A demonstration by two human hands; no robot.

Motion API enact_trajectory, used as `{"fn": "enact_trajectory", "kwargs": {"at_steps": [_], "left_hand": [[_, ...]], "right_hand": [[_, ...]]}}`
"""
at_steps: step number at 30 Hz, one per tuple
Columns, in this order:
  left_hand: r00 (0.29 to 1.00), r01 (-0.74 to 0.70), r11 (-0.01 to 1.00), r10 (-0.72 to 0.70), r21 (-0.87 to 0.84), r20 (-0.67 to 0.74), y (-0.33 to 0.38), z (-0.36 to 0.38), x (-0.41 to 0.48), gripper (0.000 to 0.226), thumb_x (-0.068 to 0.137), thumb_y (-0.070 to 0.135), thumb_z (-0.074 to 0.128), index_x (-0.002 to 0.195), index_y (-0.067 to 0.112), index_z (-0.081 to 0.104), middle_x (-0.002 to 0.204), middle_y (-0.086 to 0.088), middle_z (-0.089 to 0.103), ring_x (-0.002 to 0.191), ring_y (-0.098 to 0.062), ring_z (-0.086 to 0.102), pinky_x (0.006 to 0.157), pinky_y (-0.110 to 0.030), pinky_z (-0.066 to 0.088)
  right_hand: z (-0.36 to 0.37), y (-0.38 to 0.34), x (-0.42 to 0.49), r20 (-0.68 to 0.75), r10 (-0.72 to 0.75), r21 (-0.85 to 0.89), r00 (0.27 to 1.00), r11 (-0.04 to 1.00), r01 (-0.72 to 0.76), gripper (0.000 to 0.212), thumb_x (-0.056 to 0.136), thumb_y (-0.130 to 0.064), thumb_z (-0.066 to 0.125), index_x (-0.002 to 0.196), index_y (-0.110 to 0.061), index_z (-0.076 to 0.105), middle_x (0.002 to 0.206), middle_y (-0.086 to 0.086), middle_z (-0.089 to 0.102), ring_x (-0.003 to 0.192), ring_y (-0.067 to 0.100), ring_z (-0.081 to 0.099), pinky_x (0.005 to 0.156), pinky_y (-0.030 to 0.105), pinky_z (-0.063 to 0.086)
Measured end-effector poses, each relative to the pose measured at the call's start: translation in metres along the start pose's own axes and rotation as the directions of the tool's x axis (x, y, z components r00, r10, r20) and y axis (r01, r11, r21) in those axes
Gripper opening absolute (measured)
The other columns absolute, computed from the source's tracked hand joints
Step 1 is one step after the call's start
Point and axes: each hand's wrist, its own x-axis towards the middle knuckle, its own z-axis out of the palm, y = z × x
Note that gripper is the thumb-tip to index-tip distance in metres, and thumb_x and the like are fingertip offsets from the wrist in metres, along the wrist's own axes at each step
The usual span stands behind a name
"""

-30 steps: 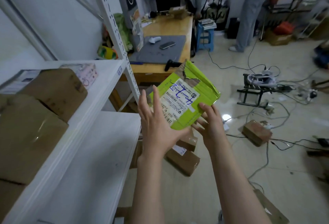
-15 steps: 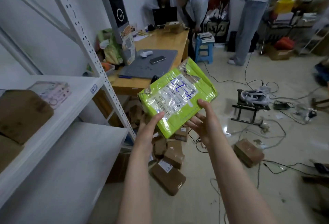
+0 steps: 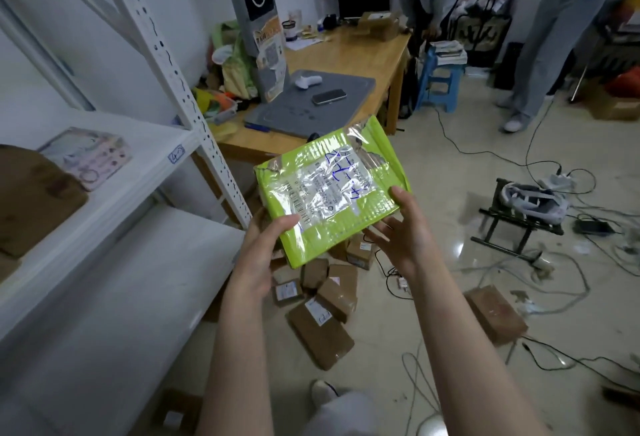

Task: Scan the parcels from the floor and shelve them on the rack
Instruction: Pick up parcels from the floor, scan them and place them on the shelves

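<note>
1. Task item: a lime-green padded mailer (image 3: 332,190), flat, rectangular and with a quilted plastic skin, is held in the air. Its face tilts toward the camera. It is just right of the rack's corner post and above the parcels on the floor.
2. Surface: a white printed label with a barcode and blue handwritten marks lies under glossy clear tape. Glare leaves the print unreadable. The tape is wrinkled and ragged at the far corners.
3. Left hand (image 3: 266,245): grasps the mailer's near left corner, thumb flat on the label. Its fingers are hidden beneath.
4. Right hand (image 3: 405,231): holds the mailer's right edge, thumb on top. The fingers are straight and splayed under the near edge, partly hidden.
5. White perforated steel rack (image 3: 194,113): smooth painted shelves stand at left. The upper shelf carries a brown shelved carton (image 3: 31,200), blurred and cut off by the frame. Beside the carton lies a flat pastel printed packet (image 3: 88,158).
6. Floor: brown cardboard parcels (image 3: 322,325) with white labels lie in a loose heap on glossy pale tiles. Tangled cables (image 3: 554,262) trail at right.
7. Wooden table (image 3: 349,58): it bears a grey mat (image 3: 360,89), and on the mat lie a black phone (image 3: 329,96) and a white handheld scanner (image 3: 308,82).
</note>
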Motion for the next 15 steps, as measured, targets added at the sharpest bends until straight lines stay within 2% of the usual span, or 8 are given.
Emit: {"fn": "enact_trajectory", "kwargs": {"at_steps": [3, 5, 7, 8, 10, 12, 13, 15], "left_hand": [[1.000, 0.022, 1.000, -0.022, 0.005, -0.020, 0.004, -0.006, 0.025, 0.101, 0.039, 0.057, 0.089, 0.133, 0.031, 0.060, 0.128, -0.002, 0.069, 0.115, -0.029, 0.065, 0.098, -0.055, 0.052], [0.998, 0.057, 0.998, -0.057, 0.013, -0.022, 0.009, -0.009, 0.046, 0.091, 0.044, 0.052, 0.083, 0.130, 0.027, 0.063, 0.122, -0.004, 0.072, 0.110, -0.029, 0.068, 0.094, -0.052, 0.055], [0.995, 0.094, 0.996, -0.094, 0.009, -0.023, 0.016, -0.010, 0.071, 0.085, 0.046, 0.051, 0.081, 0.125, 0.025, 0.065, 0.116, -0.004, 0.075, 0.103, -0.027, 0.071, 0.088, -0.049, 0.057], [0.994, 0.110, 0.994, -0.110, 0.012, -0.025, 0.021, -0.009, 0.082, 0.080, 0.050, 0.049, 0.081, 0.124, 0.024, 0.066, 0.114, -0.005, 0.075, 0.100, -0.025, 0.071, 0.083, -0.045, 0.058], [0.991, 0.129, 0.992, -0.128, 0.016, -0.049, 0.026, -0.008, 0.105, 0.063, 0.067, 0.043, 0.080, 0.125, 0.021, 0.065, 0.114, -0.006, 0.074, 0.095, -0.023, 0.071, 0.071, -0.038, 0.057], [0.988, 0.123, 0.992, -0.122, 0.005, -0.091, 0.030, -0.008, 0.124, 0.048, 0.082, 0.034, 0.074, 0.127, 0.020, 0.064, 0.111, -0.005, 0.073, 0.091, -0.020, 0.070, 0.062, -0.033, 0.055], [0.986, 0.116, 0.993, -0.116, -0.008, -0.118, 0.032, -0.010, 0.133, 0.044, 0.084, 0.031, 0.073, 0.126, 0.020, 0.064, 0.111, -0.005, 0.074, 0.090, -0.020, 0.070, 0.059, -0.031, 0.055], [0.979, 0.116, 0.992, -0.123, -0.048, -0.164, 0.036, -0.017, 0.145, 0.040, 0.085, 0.028, 0.074, 0.124, 0.023, 0.066, 0.112, -0.005, 0.075, 0.089, -0.020, 0.071, 0.058, -0.029, 0.055]], "right_hand": [[0.010, 0.007, 0.032, 0.021, 0.067, 0.004, 0.998, 0.998, -0.067, 0.027, 0.052, -0.056, 0.077, 0.056, -0.030, 0.070, 0.085, -0.001, 0.045, 0.072, 0.028, 0.042, 0.118, 0.062, 0.016], [0.018, 0.010, 0.051, 0.032, 0.102, -0.010, 0.994, 0.995, -0.102, 0.029, 0.049, -0.059, 0.076, 0.050, -0.030, 0.071, 0.086, -0.002, 0.043, 0.068, 0.024, 0.040, 0.117, 0.063, 0.010], [0.027, 0.010, 0.070, 0.038, 0.120, -0.030, 0.992, 0.992, -0.119, 0.033, 0.049, -0.058, 0.076, 0.063, -0.028, 0.073, 0.101, 0.003, 0.054, 0.088, 0.023, 0.052, 0.117, 0.063, 0.010], [0.030, 0.008, 0.080, 0.022, 0.132, -0.026, 0.991, 0.991, -0.132, 0.037, 0.052, -0.057, 0.077, 0.074, -0.027, 0.071, 0.106, 0.007, 0.058, 0.111, 0.025, 0.050, 0.118, 0.062, 0.012], [0.037, 0.005, 0.102, -0.045, 0.165, -0.013, 0.985, 0.986, -0.166, 0.040, 0.067, -0.052, 0.077, 0.087, -0.020, 0.064, 0.090, 0.008, 0.054, 0.100, 0.026, 0.046, 0.118, 0.052, 0.027], [0.046, 0.002, 0.120, -0.099, 0.190, 0.015, 0.977, 0.982, -0.189, 0.031, 0.084, -0.044, 0.069, 0.087, -0.014, 0.063, 0.080, 0.007, 0.051, 0.082, 0.025, 0.048, 0.096, 0.039, 0.046], [0.051, 0.000, 0.129, -0.122, 0.189, 0.026, 0.974, 0.982, -0.187, 0.029, 0.088, -0.041, 0.066, 0.089, -0.012, 0.063, 0.080, 0.006, 0.052, 0.077, 0.021, 0.049, 0.087, 0.037, 0.047], [0.057, 0.001, 0.149, -0.158, 0.172, 0.040, 0.972, 0.985, -0.168, 0.030, 0.093, -0.037, 0.061, 0.109, -0.011, 0.063, 0.088, 0.006, 0.053, 0.081, 0.021, 0.052, 0.093, 0.040, 0.049]]}}
